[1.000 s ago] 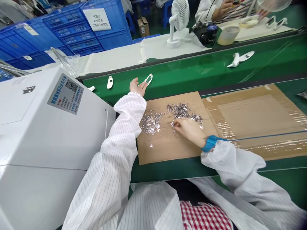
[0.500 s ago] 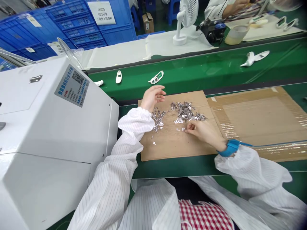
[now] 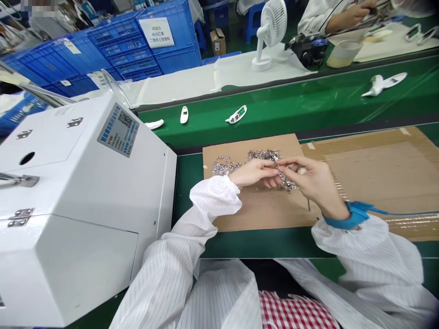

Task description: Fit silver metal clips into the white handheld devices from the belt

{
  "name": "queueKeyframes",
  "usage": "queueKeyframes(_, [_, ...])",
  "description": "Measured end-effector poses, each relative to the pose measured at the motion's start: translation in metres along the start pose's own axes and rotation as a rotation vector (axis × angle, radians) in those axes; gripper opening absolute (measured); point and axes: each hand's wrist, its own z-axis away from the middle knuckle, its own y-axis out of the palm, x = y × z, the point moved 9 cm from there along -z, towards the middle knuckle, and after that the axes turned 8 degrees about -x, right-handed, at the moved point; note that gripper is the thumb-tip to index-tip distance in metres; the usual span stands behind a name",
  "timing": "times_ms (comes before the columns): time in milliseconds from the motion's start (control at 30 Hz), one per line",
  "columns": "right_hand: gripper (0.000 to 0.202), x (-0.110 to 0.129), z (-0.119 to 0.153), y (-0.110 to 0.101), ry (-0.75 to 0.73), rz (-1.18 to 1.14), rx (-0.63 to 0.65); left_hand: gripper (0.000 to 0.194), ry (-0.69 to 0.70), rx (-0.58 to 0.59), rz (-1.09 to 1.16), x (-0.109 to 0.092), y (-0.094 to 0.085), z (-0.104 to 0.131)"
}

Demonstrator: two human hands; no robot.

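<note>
Fingertips of my left hand (image 3: 255,173) and my right hand (image 3: 313,183) meet above a brown cardboard sheet (image 3: 254,214). Both hands are closed in a pinch; whatever lies between the fingertips is too small to make out. Beneath and behind them lies a heap of small shiny metal pieces (image 3: 264,155). A second, looser group of metal pieces (image 3: 220,169) is left of it, beside my left wrist. By my right palm a small pale round thing (image 3: 302,170) shows, and a thin dark rod (image 3: 308,204) sticks out below; their kind is unclear. My right wrist wears a blue strap (image 3: 348,218).
A white machine (image 3: 103,196) stands close on the left. Across the green conveyor belt (image 3: 291,103) lie several white casings, one (image 3: 237,114) showing a green board. Further cardboard (image 3: 384,169) lies right. Beyond are a fan (image 3: 270,27), blue crates (image 3: 174,50) and a co-worker's hands (image 3: 353,18).
My left hand has come right and down from the back of the cardboard. My right hand has lifted from the loose pieces to meet it. The view has shifted slightly left.
</note>
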Motion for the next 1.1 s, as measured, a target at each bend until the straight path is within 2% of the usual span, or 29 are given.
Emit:
queueKeyframes(133, [0.013,0.009,0.0,-0.002,-0.086,-0.052,-0.044,0.014,0.019,-0.067,0.029,-0.006,-0.007,0.007])
queueKeyframes(300, [0.011,0.013,0.001,0.001,-0.118,-0.028,-0.002,0.014,0.086,-0.117,-0.056,-0.005,-0.011,0.008])
queueKeyframes(500, [0.022,0.005,0.001,0.009,0.028,-0.052,0.086,0.019,0.231,-0.221,-0.397,-0.012,-0.02,0.007])
queueKeyframes(700, [0.018,0.0,0.001,0.011,0.032,0.005,0.103,0.022,0.241,-0.218,-0.641,-0.016,-0.022,0.013])
queueKeyframes(800, [0.019,-0.008,0.002,0.011,0.051,0.051,0.11,0.023,0.258,-0.268,-0.838,-0.01,-0.022,0.017])
queueKeyframes(933, [0.021,-0.016,0.005,0.01,0.095,0.061,0.119,0.021,0.318,-0.257,-1.108,0.013,-0.007,0.015])
queueKeyframes(1033, [0.023,-0.019,0.008,0.011,0.118,0.068,0.136,0.018,0.313,-0.242,-1.201,0.031,0.001,0.01])
queueKeyframes(1100, [0.024,-0.021,0.01,0.012,0.123,0.081,0.146,0.016,0.315,-0.236,-1.221,0.036,0.003,0.006])
